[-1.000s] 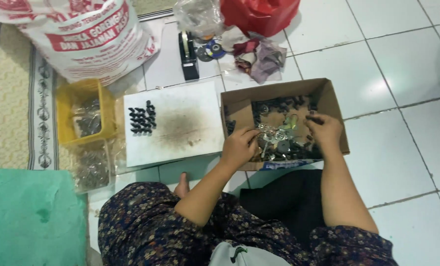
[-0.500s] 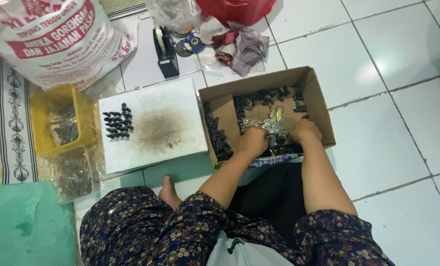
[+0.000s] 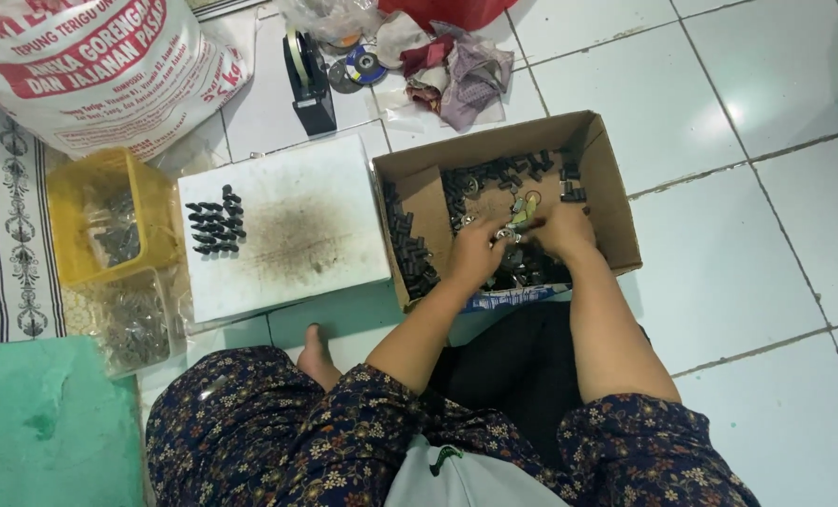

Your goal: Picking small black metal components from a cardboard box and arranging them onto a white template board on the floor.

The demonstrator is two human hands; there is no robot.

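Observation:
Both my hands are inside an open cardboard box [image 3: 616, 202] on the tiled floor. The box holds several small black parts [image 3: 409, 252] and some shiny metal pieces [image 3: 522, 211]. My left hand [image 3: 475, 252] and my right hand [image 3: 561, 230] are close together over the middle of the pile, fingers curled around small metal pieces. What exactly each hand grips is hidden by the fingers. To the left of the box lies a white board [image 3: 306, 235] with a cluster of black parts [image 3: 214, 223] lined up on it.
A yellow tub [image 3: 76, 202] and a clear tub [image 3: 137, 324] of small parts stand at the left. A large printed sack [image 3: 90, 66] lies behind them. A black tape dispenser [image 3: 308, 80], discs and rags [image 3: 456, 66] lie at the back. A green mat [image 3: 43, 422] is near left.
My hands have drawn together toward the middle of the box, and the view has shifted so the box sits more central.

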